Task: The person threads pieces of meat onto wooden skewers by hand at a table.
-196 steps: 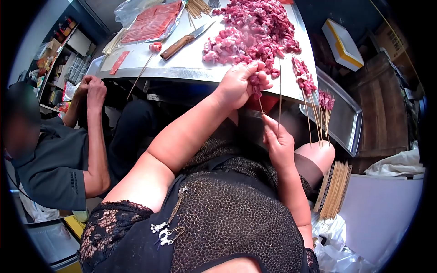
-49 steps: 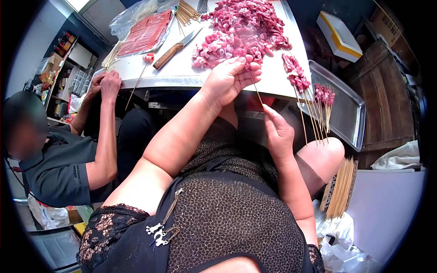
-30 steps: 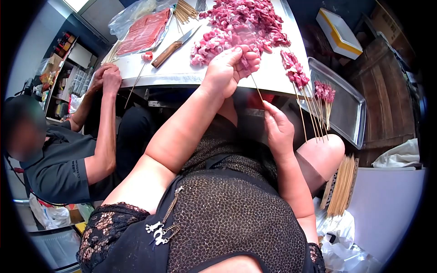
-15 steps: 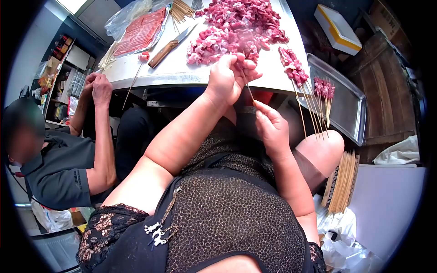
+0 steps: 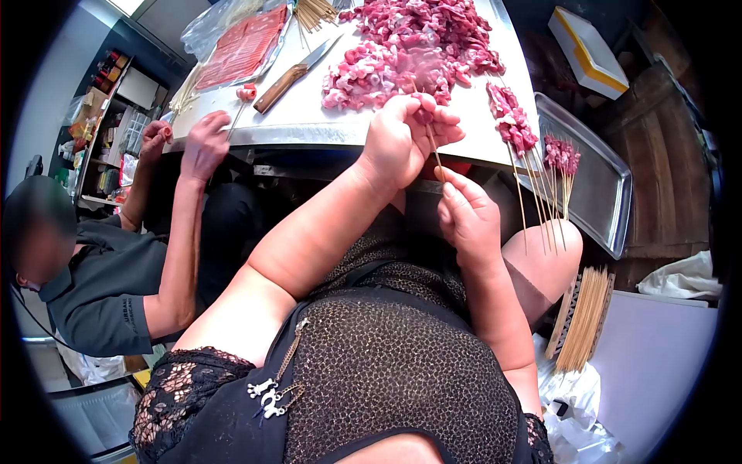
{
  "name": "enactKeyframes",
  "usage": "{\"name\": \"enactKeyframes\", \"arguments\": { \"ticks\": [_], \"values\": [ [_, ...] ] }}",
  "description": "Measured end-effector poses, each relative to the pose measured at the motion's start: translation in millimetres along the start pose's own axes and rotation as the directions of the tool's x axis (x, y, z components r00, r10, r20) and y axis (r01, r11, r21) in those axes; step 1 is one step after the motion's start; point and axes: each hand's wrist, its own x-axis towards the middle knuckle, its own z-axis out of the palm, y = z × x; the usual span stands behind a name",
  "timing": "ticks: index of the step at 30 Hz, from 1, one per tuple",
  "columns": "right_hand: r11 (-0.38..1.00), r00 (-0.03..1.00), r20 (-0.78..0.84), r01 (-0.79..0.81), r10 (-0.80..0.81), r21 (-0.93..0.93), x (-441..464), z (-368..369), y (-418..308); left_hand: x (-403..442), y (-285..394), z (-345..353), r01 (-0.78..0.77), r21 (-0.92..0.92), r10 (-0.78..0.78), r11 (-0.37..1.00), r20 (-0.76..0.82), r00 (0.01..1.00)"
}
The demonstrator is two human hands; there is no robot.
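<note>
My right hand [image 5: 471,215] pinches the lower end of a thin wooden skewer [image 5: 434,148] between thumb and fingers. The skewer slants up to my left hand [image 5: 398,139], palm turned up. Between its thumb and curled fingers sits a small piece of red meat [image 5: 424,116], at the skewer's upper end; whether the tip has gone through it, I cannot tell. Just beyond that hand lies a large pile of cut pink meat [image 5: 421,50]. Loaded meat skewers [image 5: 513,120] lie at the table's right edge, with their bare sticks sticking out over it.
A knife [image 5: 282,87] with a wooden handle lies left of the pile, near a bag of red meat strips [image 5: 243,48]. A co-worker's hands [image 5: 205,147] are at the table's left. Right stand a metal tray [image 5: 595,185] and a box of bare skewers [image 5: 583,321].
My left hand has tilted so the meat piece shows, and the skewer now stands steeper. The co-worker's hands have parted, one moving right towards a skewer. The view has shifted slightly.
</note>
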Motion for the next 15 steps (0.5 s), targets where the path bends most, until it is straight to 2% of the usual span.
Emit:
{"name": "enactKeyframes", "arguments": {
  "ticks": [5,10,15],
  "values": [
    [1.0,1.0,0.005,-0.015,0.015,-0.01,1.7,2.7,-3.4,-4.0,-0.8,4.6,-0.03,0.022,0.029,0.999,0.015,0.999],
    [1.0,1.0,0.004,-0.023,0.023,0.002,3.9,1.0,-3.6,-9.6,-7.4,15.6,0.004,0.109,-0.004,0.994,-0.002,1.0],
    [1.0,1.0,-0.022,0.011,-0.011,-0.013,2.4,-2.7,-5.8,-22.8,-22.5,18.7,0.076,0.118,-0.078,0.99,0.016,0.997]
  ]
}}
